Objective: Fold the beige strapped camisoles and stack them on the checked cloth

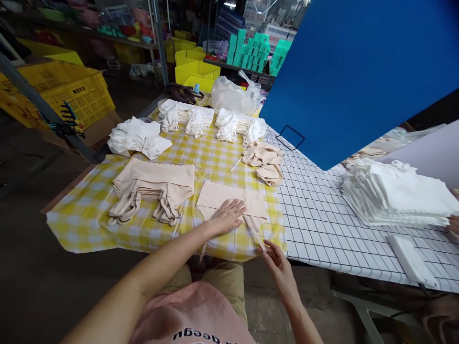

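A beige strapped camisole top (pixel 211 196) lies flat on the yellow checked tablecloth (pixel 215 162) in front of me. My left hand (pixel 229 216) rests on it, palm down with the fingers stretched out. At the table's front edge, my right hand (pixel 275 258) pinches the end of one of its straps, drawn toward me at the right. The other strap hangs over the edge at the left. Left of the garment sits a neat stack of matching beige tops (pixel 154 179), straps toward me. Crumpled beige garments (pixel 263 160) lie beyond it to the right.
White garment piles (pixel 138 136) stand at the back, with a plastic bag (pixel 234 95) behind. A blue board (pixel 351 71) rises at the right, near a tall white garment stack (pixel 398 191) and a white bar-shaped device (pixel 412 260). A metal post (pixel 46 105) stands at the left.
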A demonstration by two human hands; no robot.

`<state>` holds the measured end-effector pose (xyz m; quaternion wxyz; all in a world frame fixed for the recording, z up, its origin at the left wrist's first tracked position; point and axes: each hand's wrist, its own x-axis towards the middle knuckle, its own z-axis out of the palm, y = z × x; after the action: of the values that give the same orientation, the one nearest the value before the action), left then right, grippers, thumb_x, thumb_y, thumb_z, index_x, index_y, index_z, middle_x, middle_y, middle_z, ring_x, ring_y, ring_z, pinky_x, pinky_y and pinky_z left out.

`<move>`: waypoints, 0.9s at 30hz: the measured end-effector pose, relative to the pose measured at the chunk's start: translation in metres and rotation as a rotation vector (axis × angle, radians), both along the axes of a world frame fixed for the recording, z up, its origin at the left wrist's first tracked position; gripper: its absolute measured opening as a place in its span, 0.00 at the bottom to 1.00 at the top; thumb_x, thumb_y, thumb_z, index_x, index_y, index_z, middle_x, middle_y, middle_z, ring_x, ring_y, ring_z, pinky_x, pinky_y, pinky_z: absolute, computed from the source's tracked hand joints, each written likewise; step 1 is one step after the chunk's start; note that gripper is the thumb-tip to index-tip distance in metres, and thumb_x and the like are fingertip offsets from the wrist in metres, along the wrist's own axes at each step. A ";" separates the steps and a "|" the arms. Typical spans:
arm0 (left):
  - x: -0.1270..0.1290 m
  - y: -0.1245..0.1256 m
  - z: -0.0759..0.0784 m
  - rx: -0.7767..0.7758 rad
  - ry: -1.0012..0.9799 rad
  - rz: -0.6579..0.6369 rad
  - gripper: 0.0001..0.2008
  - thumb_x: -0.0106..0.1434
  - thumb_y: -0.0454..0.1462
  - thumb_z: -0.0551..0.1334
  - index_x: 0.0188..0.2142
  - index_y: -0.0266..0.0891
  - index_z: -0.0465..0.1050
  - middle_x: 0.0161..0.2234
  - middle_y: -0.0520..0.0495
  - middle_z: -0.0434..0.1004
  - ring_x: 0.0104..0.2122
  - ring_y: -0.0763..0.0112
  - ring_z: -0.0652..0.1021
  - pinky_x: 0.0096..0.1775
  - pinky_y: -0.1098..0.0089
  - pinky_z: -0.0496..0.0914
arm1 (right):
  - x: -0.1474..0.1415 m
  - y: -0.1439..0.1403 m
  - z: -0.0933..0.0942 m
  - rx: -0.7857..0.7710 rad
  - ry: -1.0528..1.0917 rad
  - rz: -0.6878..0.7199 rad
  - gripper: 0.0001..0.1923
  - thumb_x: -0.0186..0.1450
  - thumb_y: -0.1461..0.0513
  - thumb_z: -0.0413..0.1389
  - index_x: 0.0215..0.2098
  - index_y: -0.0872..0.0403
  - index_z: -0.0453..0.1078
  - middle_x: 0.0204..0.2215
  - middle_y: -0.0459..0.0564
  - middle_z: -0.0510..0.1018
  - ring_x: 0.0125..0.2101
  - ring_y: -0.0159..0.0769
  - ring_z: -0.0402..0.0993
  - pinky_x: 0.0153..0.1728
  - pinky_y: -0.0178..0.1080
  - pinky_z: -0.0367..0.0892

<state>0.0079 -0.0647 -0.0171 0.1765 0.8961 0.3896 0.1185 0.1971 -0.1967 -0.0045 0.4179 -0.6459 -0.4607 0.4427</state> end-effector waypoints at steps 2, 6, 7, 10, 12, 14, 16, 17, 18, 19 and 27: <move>-0.004 0.001 0.003 -0.055 0.012 -0.041 0.24 0.64 0.40 0.52 0.59 0.39 0.54 0.63 0.43 0.49 0.62 0.63 0.49 0.60 0.59 0.45 | -0.002 -0.007 -0.005 0.075 -0.176 0.001 0.21 0.57 0.51 0.55 0.44 0.54 0.67 0.40 0.55 0.76 0.43 0.43 0.72 0.44 0.44 0.66; -0.032 0.002 0.009 -0.116 -0.030 -0.001 0.25 0.65 0.37 0.48 0.61 0.39 0.49 0.63 0.45 0.47 0.62 0.68 0.49 0.60 0.60 0.43 | -0.007 -0.021 -0.005 0.261 -0.433 0.006 0.15 0.60 0.55 0.52 0.43 0.53 0.68 0.42 0.55 0.74 0.45 0.43 0.69 0.45 0.45 0.65; -0.043 0.001 0.009 -0.113 -0.043 0.045 0.24 0.65 0.36 0.46 0.61 0.39 0.49 0.63 0.46 0.48 0.62 0.69 0.49 0.60 0.60 0.43 | -0.011 -0.024 -0.005 0.297 -0.454 -0.002 0.14 0.61 0.56 0.51 0.42 0.53 0.69 0.41 0.56 0.74 0.44 0.43 0.69 0.45 0.45 0.65; -0.073 -0.004 0.009 -0.093 -0.051 0.167 0.24 0.65 0.34 0.44 0.60 0.37 0.50 0.61 0.45 0.53 0.61 0.70 0.53 0.60 0.60 0.44 | -0.037 -0.029 -0.011 0.252 -0.357 0.085 0.12 0.62 0.56 0.50 0.37 0.53 0.71 0.35 0.55 0.76 0.37 0.42 0.72 0.39 0.42 0.67; -0.086 -0.010 0.007 -0.092 -0.044 0.194 0.23 0.65 0.33 0.43 0.60 0.36 0.52 0.60 0.45 0.55 0.61 0.70 0.55 0.60 0.60 0.45 | -0.066 -0.026 -0.019 0.080 -0.173 0.200 0.13 0.61 0.54 0.51 0.33 0.53 0.72 0.32 0.54 0.77 0.34 0.42 0.73 0.35 0.40 0.68; -0.090 -0.018 0.004 -0.107 -0.025 0.175 0.23 0.65 0.32 0.42 0.59 0.36 0.53 0.60 0.45 0.55 0.61 0.70 0.55 0.60 0.61 0.47 | -0.101 -0.018 -0.027 -0.086 0.036 0.233 0.15 0.58 0.51 0.54 0.35 0.53 0.72 0.34 0.55 0.78 0.36 0.43 0.73 0.36 0.41 0.68; -0.089 -0.026 0.001 -0.110 0.006 0.152 0.23 0.65 0.32 0.43 0.59 0.36 0.53 0.61 0.44 0.53 0.61 0.68 0.52 0.60 0.59 0.48 | -0.133 -0.008 -0.031 -0.166 0.214 0.211 0.19 0.54 0.49 0.56 0.38 0.53 0.71 0.39 0.54 0.77 0.40 0.44 0.71 0.41 0.41 0.66; -0.087 -0.030 -0.001 -0.102 0.025 0.148 0.23 0.65 0.34 0.44 0.60 0.36 0.53 0.62 0.44 0.51 0.62 0.66 0.51 0.60 0.58 0.48 | -0.146 -0.004 -0.032 -0.183 0.276 0.217 0.20 0.53 0.48 0.57 0.37 0.53 0.71 0.38 0.53 0.76 0.40 0.43 0.71 0.41 0.41 0.65; -0.085 -0.033 -0.002 -0.089 0.045 0.149 0.23 0.65 0.35 0.46 0.60 0.35 0.52 0.62 0.43 0.49 0.62 0.64 0.49 0.60 0.57 0.47 | -0.155 0.000 -0.030 -0.198 0.317 0.239 0.20 0.52 0.48 0.57 0.34 0.54 0.71 0.35 0.52 0.77 0.38 0.42 0.71 0.40 0.40 0.65; -0.083 -0.036 -0.003 -0.074 0.062 0.153 0.24 0.65 0.37 0.47 0.60 0.35 0.51 0.63 0.43 0.47 0.62 0.62 0.47 0.60 0.56 0.46 | -0.160 0.001 -0.028 -0.212 0.338 0.273 0.20 0.52 0.47 0.57 0.30 0.55 0.70 0.29 0.51 0.76 0.33 0.40 0.71 0.36 0.39 0.65; -0.082 -0.042 -0.006 0.040 0.087 0.161 0.22 0.66 0.39 0.49 0.59 0.41 0.54 0.63 0.43 0.46 0.62 0.60 0.48 0.59 0.55 0.48 | -0.121 -0.018 0.026 -0.203 0.146 0.205 0.22 0.58 0.48 0.54 0.43 0.54 0.65 0.13 0.36 0.58 0.14 0.27 0.55 0.17 0.30 0.53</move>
<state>-0.0736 -0.1064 -0.0228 0.1315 0.8696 0.4652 0.1009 0.0763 -0.2142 0.0220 0.3354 -0.6007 -0.4454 0.5729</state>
